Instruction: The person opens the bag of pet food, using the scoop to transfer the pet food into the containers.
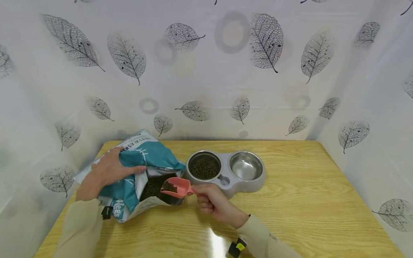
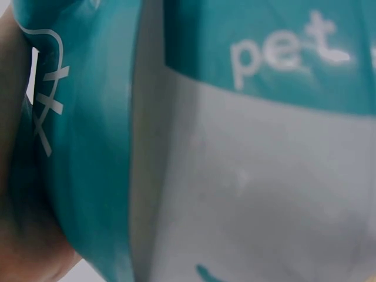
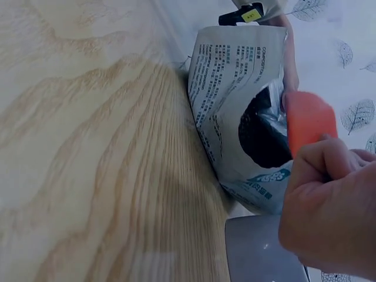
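One loaded scoop (image 1: pixel 183 187) at the mouth of a pet food bag (image 1: pixel 158 154)

The bag, teal and white, lies tilted on the left part of a wood-grain table (image 1: pixel 322 200), its open mouth toward the right. Inside is a dark heap of food. The left hand (image 1: pixel 113 168) rests across the top of the bag, thumb straight and set well apart from the fingers, close to the opening. In the left wrist view, white letters spelling "pet" show on the packaging.

The right hand (image 1: pixel 213 204) pinches the handle of the coral-red scoop, its fingers curled in. The scoop is held in front of the bag's mouth, carrying brown pellets (image 1: pixel 169 187).

Just right of the bag stands a grey double feeder (image 1: pixel 250 186). Its left bowl (image 1: pixel 203 152) holds brown pellets; its right bowl (image 1: pixel 246 166) shows shiny metal. Both sleeves are beige, with a black device (image 1: pixel 236 248) at the right wrist. White cloth (image 1: pixel 206 82) printed with dark leaves hangs behind the table.
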Demonstrator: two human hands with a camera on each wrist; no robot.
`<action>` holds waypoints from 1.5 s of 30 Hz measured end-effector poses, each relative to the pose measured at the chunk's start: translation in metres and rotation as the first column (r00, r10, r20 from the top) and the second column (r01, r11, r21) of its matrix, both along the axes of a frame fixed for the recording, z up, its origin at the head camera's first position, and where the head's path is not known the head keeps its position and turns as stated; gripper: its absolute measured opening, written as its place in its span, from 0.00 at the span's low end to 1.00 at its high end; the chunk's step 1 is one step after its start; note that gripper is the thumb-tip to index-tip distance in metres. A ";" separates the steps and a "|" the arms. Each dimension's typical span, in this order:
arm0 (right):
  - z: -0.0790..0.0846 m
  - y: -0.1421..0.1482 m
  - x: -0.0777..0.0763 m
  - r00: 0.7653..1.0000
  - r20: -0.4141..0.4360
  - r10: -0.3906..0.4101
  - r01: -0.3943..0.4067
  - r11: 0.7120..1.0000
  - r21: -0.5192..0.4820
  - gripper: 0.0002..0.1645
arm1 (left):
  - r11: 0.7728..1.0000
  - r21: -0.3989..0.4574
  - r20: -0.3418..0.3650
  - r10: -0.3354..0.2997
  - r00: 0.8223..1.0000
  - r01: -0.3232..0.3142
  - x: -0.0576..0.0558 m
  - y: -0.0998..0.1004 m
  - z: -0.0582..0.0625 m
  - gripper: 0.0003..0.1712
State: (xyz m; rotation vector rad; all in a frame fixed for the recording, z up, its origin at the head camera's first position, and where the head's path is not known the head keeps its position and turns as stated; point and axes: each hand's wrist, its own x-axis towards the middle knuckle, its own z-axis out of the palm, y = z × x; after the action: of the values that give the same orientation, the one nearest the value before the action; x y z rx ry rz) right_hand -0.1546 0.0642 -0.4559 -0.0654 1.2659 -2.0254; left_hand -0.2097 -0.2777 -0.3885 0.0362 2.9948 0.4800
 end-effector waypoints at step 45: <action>0.005 0.058 -0.032 0.508 -0.861 0.037 0.778 0.409 0.477 0.09 | 1.000 -0.009 0.014 0.005 1.000 -0.005 0.000 0.000 -0.001 0.75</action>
State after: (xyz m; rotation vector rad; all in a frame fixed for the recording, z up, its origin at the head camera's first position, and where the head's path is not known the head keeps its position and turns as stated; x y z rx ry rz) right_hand -0.1861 0.1220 -0.4513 -0.1754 3.0862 -1.4362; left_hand -0.2098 -0.2776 -0.3893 0.0253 2.9842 0.4656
